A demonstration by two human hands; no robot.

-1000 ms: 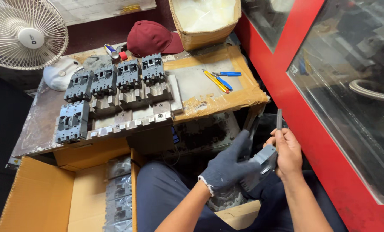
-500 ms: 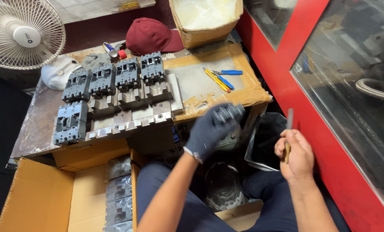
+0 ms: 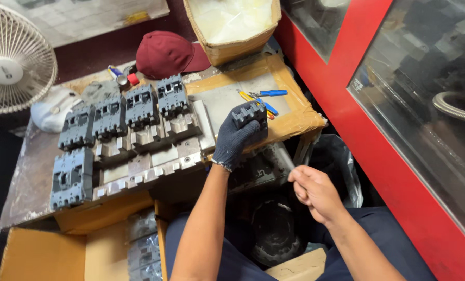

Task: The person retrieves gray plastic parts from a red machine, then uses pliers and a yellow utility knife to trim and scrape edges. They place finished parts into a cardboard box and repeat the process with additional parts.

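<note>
Gripping a grey breaker block [image 3: 249, 113], the gloved left hand [image 3: 236, 138] holds it over the cardboard-edged bench [image 3: 295, 122], beside the breaker row [image 3: 120, 112]. Right hand [image 3: 315, 191] is fisted round a slim tool [image 3: 301, 154] near the lap. Best lowered squarely, level, clear of the blue-handled pliers [image 3: 266, 96].

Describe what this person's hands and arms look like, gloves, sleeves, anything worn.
The left hand wears a dark navy knit work glove with a pale band at the cuff, ending at the wrist. The right hand is bare, with no glove. Both forearms are uncovered, and no sleeve shows in the picture. No watch, ring or bracelet can be seen. The lap below is in dark blue trousers.
</note>
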